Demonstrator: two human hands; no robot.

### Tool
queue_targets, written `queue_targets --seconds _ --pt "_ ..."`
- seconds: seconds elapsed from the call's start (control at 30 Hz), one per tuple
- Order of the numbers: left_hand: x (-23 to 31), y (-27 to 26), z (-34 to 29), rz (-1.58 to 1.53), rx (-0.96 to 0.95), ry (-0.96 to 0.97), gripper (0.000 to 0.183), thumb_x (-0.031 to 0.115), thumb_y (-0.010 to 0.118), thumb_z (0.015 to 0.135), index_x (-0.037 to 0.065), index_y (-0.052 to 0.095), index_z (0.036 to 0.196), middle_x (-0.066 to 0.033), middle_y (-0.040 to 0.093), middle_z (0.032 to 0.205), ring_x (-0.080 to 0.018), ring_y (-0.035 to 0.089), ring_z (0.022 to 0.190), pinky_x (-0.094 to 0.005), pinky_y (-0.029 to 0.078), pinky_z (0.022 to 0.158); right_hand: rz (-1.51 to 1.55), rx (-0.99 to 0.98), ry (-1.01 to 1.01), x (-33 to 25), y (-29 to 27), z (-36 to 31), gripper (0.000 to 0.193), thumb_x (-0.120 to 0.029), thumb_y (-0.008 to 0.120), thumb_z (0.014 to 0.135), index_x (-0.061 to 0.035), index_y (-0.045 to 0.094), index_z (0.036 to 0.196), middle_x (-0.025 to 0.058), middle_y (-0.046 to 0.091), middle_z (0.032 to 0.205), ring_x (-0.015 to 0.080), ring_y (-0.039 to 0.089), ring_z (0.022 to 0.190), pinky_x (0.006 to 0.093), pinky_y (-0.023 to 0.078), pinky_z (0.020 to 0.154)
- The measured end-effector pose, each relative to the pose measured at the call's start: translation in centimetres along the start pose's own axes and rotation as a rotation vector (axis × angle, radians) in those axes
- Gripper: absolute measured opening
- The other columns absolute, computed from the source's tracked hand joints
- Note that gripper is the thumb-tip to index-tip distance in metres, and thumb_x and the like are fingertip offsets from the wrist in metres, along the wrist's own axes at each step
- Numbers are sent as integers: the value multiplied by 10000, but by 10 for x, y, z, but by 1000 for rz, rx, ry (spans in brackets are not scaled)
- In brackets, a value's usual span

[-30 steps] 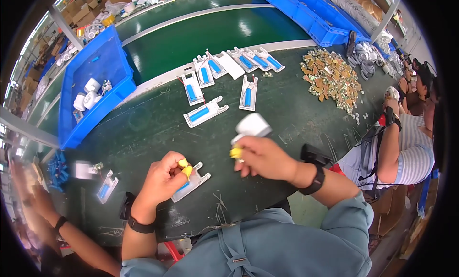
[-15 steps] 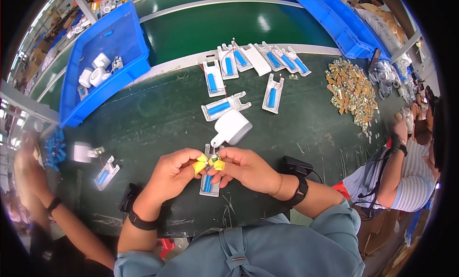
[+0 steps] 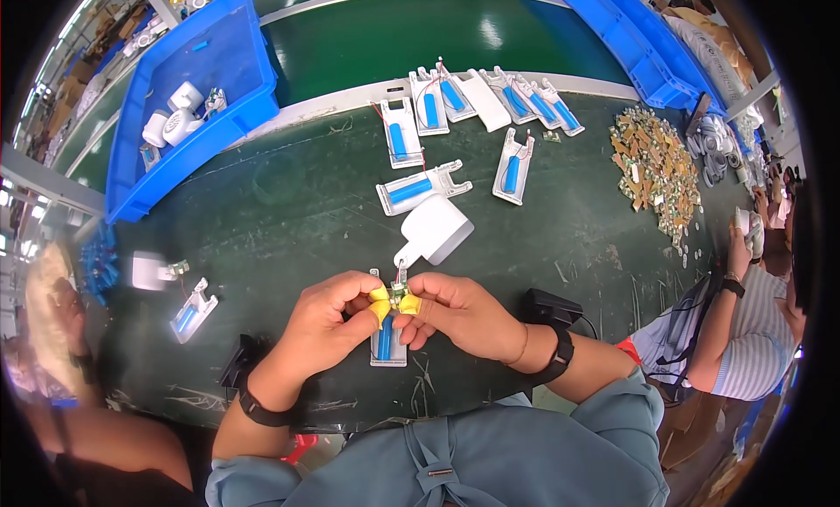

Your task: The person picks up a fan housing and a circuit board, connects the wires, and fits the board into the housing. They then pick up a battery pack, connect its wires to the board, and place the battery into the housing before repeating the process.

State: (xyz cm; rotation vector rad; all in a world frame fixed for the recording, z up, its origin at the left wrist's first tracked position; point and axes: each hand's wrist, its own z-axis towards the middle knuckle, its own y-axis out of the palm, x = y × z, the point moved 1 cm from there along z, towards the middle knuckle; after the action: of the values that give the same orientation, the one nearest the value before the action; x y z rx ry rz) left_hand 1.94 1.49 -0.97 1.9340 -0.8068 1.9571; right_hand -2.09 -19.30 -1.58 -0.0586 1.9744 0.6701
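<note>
Yellow covers wrap the thumb and forefinger tips of both hands. My left hand (image 3: 328, 323) and my right hand (image 3: 472, 321) meet at the near middle of the table, pinching a small green circuit board (image 3: 398, 291) between them. Under the fingers lies a white plastic casing (image 3: 388, 361) with a blue cylindrical battery (image 3: 385, 339) in it; my fingers cover part of it. Just beyond, a white housing with a wide head and narrow neck (image 3: 433, 230) lies on the table. Another battery casing (image 3: 424, 188) rests behind that.
Several battery casings (image 3: 430, 109) line the table's far edge. At right is a heap of small circuit boards (image 3: 654, 170). Blue bins (image 3: 269, 100) stand far left and far right. Black devices (image 3: 553, 307) flank my forearms. Co-workers' arms (image 3: 724, 310) show at both sides.
The circuit board has come into clearer sight between my fingertips, and both hands stay together over the casing. The co-worker's arm at left has shifted. The whole view has moved slightly.
</note>
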Motion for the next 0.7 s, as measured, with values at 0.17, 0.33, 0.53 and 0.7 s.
queue_targets --seconds 0.17,0.33,0.53,0.7 --pt "6 1 1 85 17 35 248 -59 609 795 7 611 1034 -33 612 893 -74 575 704 -224 476 625 -1 -38 -17 5 -1 2 207 -117 450 1020 18 525 1158 92 651 980 146 663 846 272 561 731" --pt "11 3 0 138 0 10 228 -43 617 771 6 613 994 -20 586 844 -62 534 671 -219 439 590 -67 -2 20 3 2 1 175 -84 445 1004 16 545 1107 86 657 955 141 667 829 268 561 716" --pt "14 3 0 157 -4 -37 205 -30 631 732 3 617 934 -8 562 785 -56 509 631 -220 411 555 -321 61 -26 5 11 -1 147 -68 460 1009 13 573 1058 72 664 927 130 677 791 244 563 675" --pt "15 8 0 180 6 -31 197 -33 630 733 0 617 927 -13 570 782 -57 514 620 -219 417 548 -404 145 -160 7 14 -2 114 -51 483 993 16 567 1031 69 668 839 118 674 713 249 565 629"
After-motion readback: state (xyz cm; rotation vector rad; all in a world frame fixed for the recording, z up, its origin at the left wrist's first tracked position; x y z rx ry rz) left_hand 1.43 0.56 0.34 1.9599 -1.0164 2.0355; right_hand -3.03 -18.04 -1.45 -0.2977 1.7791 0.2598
